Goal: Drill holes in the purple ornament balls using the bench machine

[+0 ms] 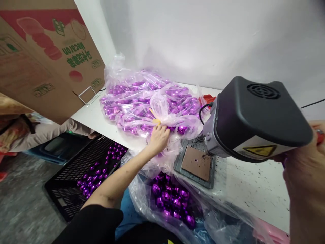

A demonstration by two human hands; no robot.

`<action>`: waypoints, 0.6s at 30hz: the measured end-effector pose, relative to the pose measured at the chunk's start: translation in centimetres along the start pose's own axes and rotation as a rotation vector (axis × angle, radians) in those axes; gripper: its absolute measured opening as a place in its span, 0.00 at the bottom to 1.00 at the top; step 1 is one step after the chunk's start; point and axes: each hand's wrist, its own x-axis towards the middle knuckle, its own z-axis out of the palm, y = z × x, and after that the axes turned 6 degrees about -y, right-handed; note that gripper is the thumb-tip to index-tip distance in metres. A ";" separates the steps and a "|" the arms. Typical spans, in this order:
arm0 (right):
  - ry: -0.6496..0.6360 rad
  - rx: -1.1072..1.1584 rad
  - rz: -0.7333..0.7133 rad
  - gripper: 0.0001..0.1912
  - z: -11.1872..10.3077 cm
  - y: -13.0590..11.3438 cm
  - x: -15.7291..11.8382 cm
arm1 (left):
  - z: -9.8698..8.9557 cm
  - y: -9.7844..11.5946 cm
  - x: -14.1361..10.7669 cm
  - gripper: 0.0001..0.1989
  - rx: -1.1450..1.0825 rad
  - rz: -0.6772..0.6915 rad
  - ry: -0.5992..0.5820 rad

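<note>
My left hand [159,138] reaches forward and rests against a tied clear plastic bag [142,101] full of shiny purple ornaments, right below its knotted neck with a yellow tie [156,120]. Whether the fingers pinch the plastic is hard to tell. My right hand [306,176] is at the right edge, close to the camera, gripping a red-tipped lever [320,135] beside the dark head of a small bench drill press [254,115]. Under that head lies the press's grey base with a brown board [196,164].
An open plastic bag [172,200] of purple ornaments sits in my lap at the white table's [254,189] front edge. A black crate [83,176] with loose purple ornaments stands on the floor at left. A large cardboard box [45,57] leans at upper left.
</note>
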 end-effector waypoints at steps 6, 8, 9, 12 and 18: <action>0.027 0.028 0.038 0.17 0.3 -0.4 0.2 | 0.3 -1.6 3.7 0.10 0.061 -0.040 -0.057; 0.019 0.038 0.037 0.18 0.3 -0.3 0.2 | -0.5 -1.4 3.1 0.12 0.056 -0.036 -0.055; 0.013 0.044 0.037 0.19 0.2 -0.3 0.2 | -1.1 -1.3 2.5 0.16 0.008 -0.036 -0.042; -0.004 0.047 0.035 0.21 0.1 -0.3 0.2 | -2.7 -0.9 0.2 0.26 -0.509 -0.045 -0.023; 0.011 0.059 0.018 0.23 0.3 -0.1 0.4 | -1.7 3.0 -4.2 0.30 -1.895 -0.094 -0.474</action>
